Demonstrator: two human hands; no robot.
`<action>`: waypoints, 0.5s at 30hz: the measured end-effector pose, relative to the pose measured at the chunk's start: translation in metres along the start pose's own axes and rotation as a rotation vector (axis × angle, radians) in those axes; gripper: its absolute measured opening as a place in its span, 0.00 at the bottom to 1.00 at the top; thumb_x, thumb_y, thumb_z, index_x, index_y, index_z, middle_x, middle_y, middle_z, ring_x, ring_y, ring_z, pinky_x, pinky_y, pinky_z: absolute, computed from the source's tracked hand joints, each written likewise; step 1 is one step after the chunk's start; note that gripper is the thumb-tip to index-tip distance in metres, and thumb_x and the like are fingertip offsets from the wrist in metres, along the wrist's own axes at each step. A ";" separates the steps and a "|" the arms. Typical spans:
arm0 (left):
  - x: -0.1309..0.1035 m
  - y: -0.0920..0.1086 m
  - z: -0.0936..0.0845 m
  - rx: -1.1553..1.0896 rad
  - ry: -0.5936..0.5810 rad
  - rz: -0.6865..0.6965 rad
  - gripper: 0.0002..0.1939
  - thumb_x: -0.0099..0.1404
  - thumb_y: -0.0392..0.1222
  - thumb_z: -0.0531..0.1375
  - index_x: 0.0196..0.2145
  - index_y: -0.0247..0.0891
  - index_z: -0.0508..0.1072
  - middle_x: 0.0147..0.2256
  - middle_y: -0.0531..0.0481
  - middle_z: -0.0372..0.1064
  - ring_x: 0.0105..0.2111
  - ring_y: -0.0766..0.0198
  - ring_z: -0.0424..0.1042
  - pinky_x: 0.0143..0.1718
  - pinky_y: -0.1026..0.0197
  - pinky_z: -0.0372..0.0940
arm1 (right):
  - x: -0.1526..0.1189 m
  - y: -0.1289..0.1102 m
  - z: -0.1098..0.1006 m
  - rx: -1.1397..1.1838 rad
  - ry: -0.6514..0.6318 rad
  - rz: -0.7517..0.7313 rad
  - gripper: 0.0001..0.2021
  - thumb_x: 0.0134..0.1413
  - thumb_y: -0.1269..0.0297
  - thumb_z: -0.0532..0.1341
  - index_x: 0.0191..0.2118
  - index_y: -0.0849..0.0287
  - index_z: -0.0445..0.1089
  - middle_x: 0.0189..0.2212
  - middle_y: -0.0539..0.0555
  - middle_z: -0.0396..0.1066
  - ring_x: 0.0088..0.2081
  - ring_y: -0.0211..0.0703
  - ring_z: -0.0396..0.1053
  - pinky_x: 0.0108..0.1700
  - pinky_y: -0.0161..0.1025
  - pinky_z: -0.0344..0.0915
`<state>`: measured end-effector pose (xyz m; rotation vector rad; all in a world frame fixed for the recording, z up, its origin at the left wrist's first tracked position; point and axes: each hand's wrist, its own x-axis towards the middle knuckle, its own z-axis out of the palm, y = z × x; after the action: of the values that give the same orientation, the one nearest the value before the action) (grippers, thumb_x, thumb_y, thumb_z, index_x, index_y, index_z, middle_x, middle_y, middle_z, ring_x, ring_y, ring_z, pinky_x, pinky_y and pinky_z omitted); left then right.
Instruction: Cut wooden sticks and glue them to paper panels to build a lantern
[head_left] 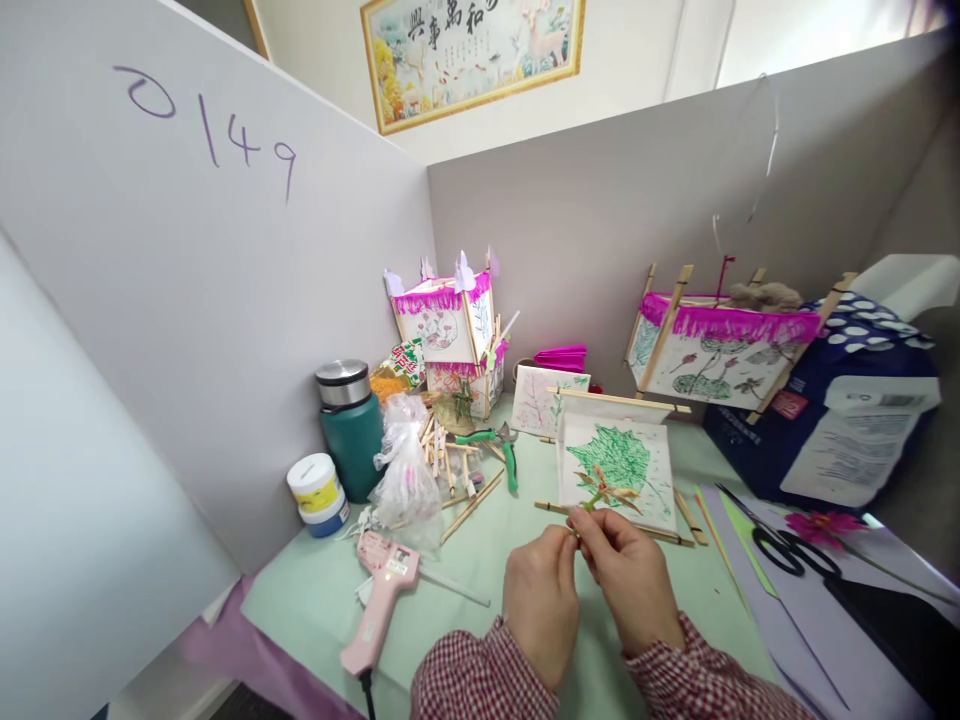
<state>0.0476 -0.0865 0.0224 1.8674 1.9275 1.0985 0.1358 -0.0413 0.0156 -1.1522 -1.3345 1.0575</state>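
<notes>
Both of my hands meet over the front of the table, fingertips close together. My right hand (pixel 626 570) pinches the green stem of a small flower with orange-brown petals (pixel 606 490). Beside it my left hand (pixel 541 600) is closed, thumb and forefinger pressed together at the lower end of the stem. Most of the stem is hidden by my fingers. Just beyond the flower lies a white panel with a green leaf drawing (pixel 615 450), with wooden sticks along its edges.
A pink glue gun (pixel 382 600), a green bottle (pixel 351 440) and a plastic bag (pixel 409 470) stand left, near green-handled pruners (pixel 511 465). Black scissors (pixel 787 550) lie on coloured paper at right. Paper lanterns (pixel 450 330) stand behind; another lantern (pixel 727 365) hangs at right.
</notes>
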 end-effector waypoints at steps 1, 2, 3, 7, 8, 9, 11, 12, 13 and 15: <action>-0.001 0.001 -0.002 0.022 0.008 0.012 0.16 0.68 0.41 0.41 0.34 0.41 0.68 0.29 0.50 0.71 0.28 0.65 0.69 0.28 0.63 0.56 | 0.001 -0.001 -0.001 -0.015 -0.007 -0.004 0.20 0.45 0.46 0.60 0.21 0.59 0.64 0.14 0.45 0.54 0.18 0.34 0.49 0.20 0.32 0.49; -0.002 0.001 -0.004 0.052 0.018 0.019 0.15 0.67 0.40 0.42 0.37 0.42 0.68 0.31 0.50 0.72 0.30 0.63 0.70 0.28 0.63 0.57 | 0.001 -0.002 -0.002 -0.025 -0.010 -0.002 0.20 0.45 0.46 0.59 0.20 0.59 0.63 0.14 0.45 0.53 0.18 0.34 0.49 0.20 0.32 0.50; -0.002 0.002 -0.006 0.085 0.029 0.020 0.15 0.67 0.40 0.43 0.39 0.43 0.68 0.32 0.49 0.72 0.31 0.62 0.70 0.29 0.62 0.57 | 0.001 -0.004 -0.002 -0.026 -0.008 0.004 0.20 0.45 0.45 0.59 0.20 0.59 0.63 0.14 0.45 0.52 0.18 0.34 0.49 0.20 0.33 0.50; -0.003 0.006 -0.008 0.139 0.051 -0.017 0.16 0.67 0.39 0.42 0.35 0.43 0.69 0.28 0.49 0.71 0.28 0.62 0.70 0.26 0.61 0.55 | -0.004 -0.008 0.000 0.016 0.047 0.037 0.21 0.45 0.45 0.59 0.20 0.58 0.61 0.14 0.45 0.53 0.18 0.35 0.49 0.21 0.33 0.52; -0.003 0.007 -0.009 0.121 0.044 -0.020 0.16 0.67 0.39 0.42 0.34 0.43 0.69 0.27 0.50 0.71 0.27 0.63 0.69 0.26 0.62 0.55 | -0.005 -0.009 0.001 0.016 0.060 0.035 0.21 0.45 0.44 0.59 0.19 0.58 0.61 0.14 0.45 0.53 0.18 0.35 0.49 0.21 0.33 0.51; -0.002 0.007 -0.010 0.101 0.030 -0.021 0.17 0.67 0.39 0.42 0.33 0.42 0.69 0.27 0.50 0.71 0.26 0.63 0.69 0.26 0.62 0.56 | -0.005 -0.009 0.001 0.013 0.060 0.033 0.21 0.45 0.44 0.59 0.19 0.58 0.60 0.14 0.45 0.53 0.18 0.35 0.49 0.21 0.33 0.51; 0.000 0.006 -0.013 0.074 -0.023 -0.008 0.17 0.67 0.40 0.41 0.33 0.42 0.69 0.26 0.50 0.71 0.25 0.64 0.69 0.26 0.63 0.57 | -0.002 -0.007 0.000 0.002 0.018 0.029 0.21 0.45 0.44 0.58 0.19 0.58 0.60 0.13 0.45 0.53 0.18 0.35 0.49 0.20 0.33 0.50; 0.001 0.005 -0.015 0.075 -0.060 0.008 0.17 0.67 0.40 0.42 0.33 0.41 0.70 0.26 0.50 0.71 0.26 0.64 0.69 0.27 0.63 0.57 | 0.000 -0.005 -0.002 -0.004 -0.022 0.033 0.21 0.45 0.44 0.58 0.19 0.57 0.59 0.13 0.45 0.52 0.18 0.34 0.48 0.20 0.33 0.49; 0.002 0.003 -0.017 0.081 -0.097 0.030 0.16 0.67 0.41 0.44 0.33 0.41 0.70 0.27 0.50 0.71 0.27 0.64 0.69 0.28 0.63 0.58 | 0.003 -0.003 -0.005 -0.014 -0.063 0.036 0.21 0.46 0.44 0.58 0.18 0.57 0.59 0.13 0.44 0.52 0.17 0.34 0.48 0.20 0.33 0.49; 0.003 -0.002 -0.022 0.092 -0.147 0.074 0.13 0.65 0.43 0.48 0.36 0.41 0.72 0.30 0.50 0.72 0.30 0.63 0.70 0.32 0.63 0.60 | 0.008 0.003 -0.010 -0.057 -0.120 0.030 0.21 0.46 0.44 0.57 0.18 0.58 0.59 0.13 0.44 0.51 0.18 0.34 0.49 0.20 0.33 0.49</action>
<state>0.0311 -0.0910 0.0372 2.0222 1.8691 0.8786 0.1462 -0.0331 0.0149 -1.1689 -1.4535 1.1319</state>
